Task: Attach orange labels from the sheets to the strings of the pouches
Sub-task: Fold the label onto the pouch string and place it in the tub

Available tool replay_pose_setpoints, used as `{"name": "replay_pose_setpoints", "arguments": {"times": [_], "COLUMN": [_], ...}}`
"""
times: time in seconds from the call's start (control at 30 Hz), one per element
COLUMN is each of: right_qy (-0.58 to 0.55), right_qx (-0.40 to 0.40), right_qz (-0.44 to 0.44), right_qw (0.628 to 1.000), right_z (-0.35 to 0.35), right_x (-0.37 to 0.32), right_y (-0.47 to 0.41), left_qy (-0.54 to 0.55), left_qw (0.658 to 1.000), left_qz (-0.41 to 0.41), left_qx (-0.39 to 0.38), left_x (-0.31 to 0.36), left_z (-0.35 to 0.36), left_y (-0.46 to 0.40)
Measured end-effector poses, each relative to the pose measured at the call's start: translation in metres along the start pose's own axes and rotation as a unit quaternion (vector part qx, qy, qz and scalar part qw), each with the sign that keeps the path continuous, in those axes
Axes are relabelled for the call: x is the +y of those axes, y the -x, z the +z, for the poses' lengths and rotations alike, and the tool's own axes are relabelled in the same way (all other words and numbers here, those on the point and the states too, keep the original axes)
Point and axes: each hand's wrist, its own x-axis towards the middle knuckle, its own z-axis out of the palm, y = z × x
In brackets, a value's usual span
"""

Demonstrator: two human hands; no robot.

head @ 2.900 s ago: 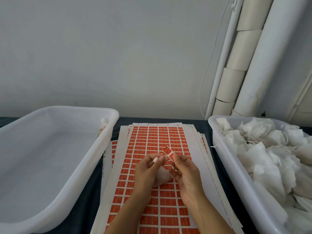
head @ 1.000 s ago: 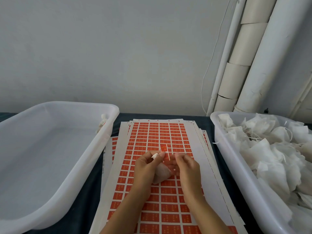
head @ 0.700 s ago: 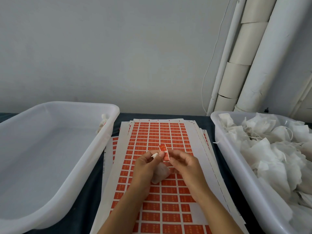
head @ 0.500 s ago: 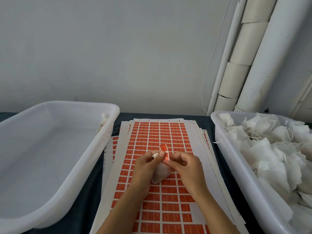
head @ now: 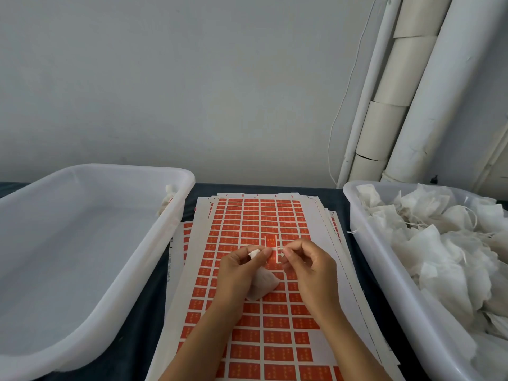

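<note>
Left tub (head: 90, 243) holds one pouch (head: 168, 195); right tub (head: 384, 270) heaped. Left hand (head: 239, 273) grips pouch (head: 262, 284), right hand (head: 310, 268) pinches label (head: 270, 244).

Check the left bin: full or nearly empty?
Nearly empty: the left bin shows a bare floor, with only one pouch at its far right corner.

Both bare forearms reach forward from the bottom edge and converge toward the middle. The left hand (head: 242, 270) has its fingers curled, thumb and forefinger pressed together at the top. The right hand (head: 310, 266) sits just beside it, fingers bent inward, thumb and forefinger tips pinched together, pointing toward the left hand.
</note>
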Motion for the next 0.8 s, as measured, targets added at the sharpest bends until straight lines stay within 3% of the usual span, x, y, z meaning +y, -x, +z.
{"name": "replay_pose_setpoints", "arguments": {"times": [0.5, 0.7, 0.8], "right_qy": [0.024, 0.001, -0.002], "right_qx": [0.007, 0.063, 0.021], "right_qz": [-0.020, -0.016, -0.002], "right_qw": [1.000, 0.998, 1.000], "right_z": [0.0000, -0.0001, -0.0008], "right_x": [-0.0026, -0.0040, -0.0023], "right_y": [0.0017, 0.0001, -0.0030], "left_qy": [-0.014, -0.005, -0.016], "left_qw": [1.000, 0.999, 0.999], "left_qz": [0.010, 0.000, 0.014], "left_qx": [0.025, 0.033, 0.029], "left_x": [0.0006, 0.0014, 0.0000], "left_z": [0.0035, 0.0036, 0.0036], "left_y": [0.0005, 0.0009, 0.0007]}}
